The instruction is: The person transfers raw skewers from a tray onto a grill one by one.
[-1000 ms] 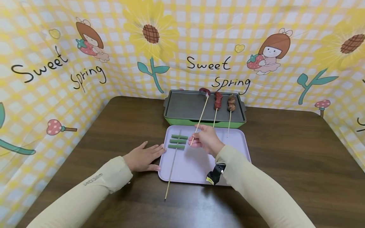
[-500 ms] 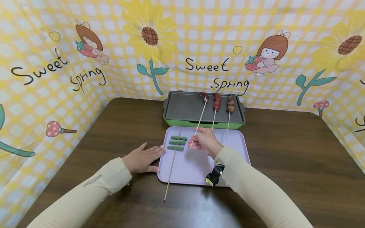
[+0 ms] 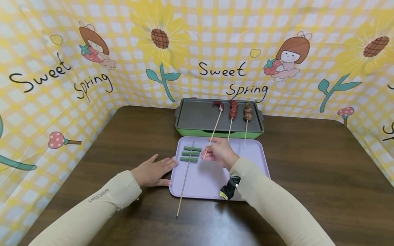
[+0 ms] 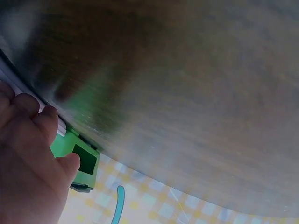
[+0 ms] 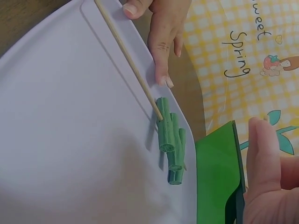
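Observation:
In the head view my right hand (image 3: 220,152) pinches the stick of a skewer (image 3: 215,127) whose far end bears a curled dark-red piece like an octopus tentacle (image 3: 219,104), over the griddle (image 3: 197,114). My left hand (image 3: 152,172) lies spread on the table, fingertips at the left rim of the lilac tray (image 3: 212,186). Along that side of the tray lies a skewer of green stalk pieces (image 3: 190,153), its stick (image 3: 181,194) reaching past the front rim; the right wrist view shows these green pieces (image 5: 170,135) close up.
A red meat skewer (image 3: 233,110) and a browned meat skewer (image 3: 247,112) rest on the griddle's right part, sticks pointing toward the tray. The griddle sits on a green base (image 3: 197,132). A yellow checked cloth (image 3: 215,44) backs the brown wooden table (image 3: 307,164).
The curled dark-red end of the held skewer has come down slightly and a little left over the griddle. My left hand stays in place at the tray.

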Demonstrator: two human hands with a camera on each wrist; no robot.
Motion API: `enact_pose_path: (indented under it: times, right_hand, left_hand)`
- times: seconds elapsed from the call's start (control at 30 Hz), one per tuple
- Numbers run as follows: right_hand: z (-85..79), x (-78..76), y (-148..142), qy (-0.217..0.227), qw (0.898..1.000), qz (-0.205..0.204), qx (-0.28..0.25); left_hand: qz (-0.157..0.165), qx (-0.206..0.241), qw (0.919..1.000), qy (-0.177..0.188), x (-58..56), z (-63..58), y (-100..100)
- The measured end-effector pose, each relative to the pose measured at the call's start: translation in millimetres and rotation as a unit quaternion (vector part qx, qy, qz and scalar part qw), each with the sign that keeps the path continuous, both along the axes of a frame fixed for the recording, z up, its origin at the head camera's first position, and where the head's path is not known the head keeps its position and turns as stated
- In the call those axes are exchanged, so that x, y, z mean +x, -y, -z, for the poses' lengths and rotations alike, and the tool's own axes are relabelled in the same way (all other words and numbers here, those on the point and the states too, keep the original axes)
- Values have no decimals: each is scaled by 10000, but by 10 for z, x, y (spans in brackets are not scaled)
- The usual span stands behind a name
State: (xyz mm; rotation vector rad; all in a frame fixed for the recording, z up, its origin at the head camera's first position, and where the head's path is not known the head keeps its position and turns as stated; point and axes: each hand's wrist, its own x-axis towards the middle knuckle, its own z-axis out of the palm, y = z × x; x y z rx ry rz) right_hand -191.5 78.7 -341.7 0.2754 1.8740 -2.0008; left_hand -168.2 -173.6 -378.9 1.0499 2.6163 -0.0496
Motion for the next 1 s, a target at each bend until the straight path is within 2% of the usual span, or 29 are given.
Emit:
enact_pose_path:
  times: [0.23, 0.67, 1.0]
  right_hand:
    - [12, -24, 13, 0, 10000, -1, -85]
    - [41, 19, 15, -421, 9972, 26, 619]
    - [28, 64, -21, -455, 9946, -47, 926]
  left_hand:
    - [10, 50, 10000, -25, -5, 28, 7]
    - [23, 57, 10000, -22, -7, 1, 5]
    - [56, 110, 9999, -18, -3, 17, 11]
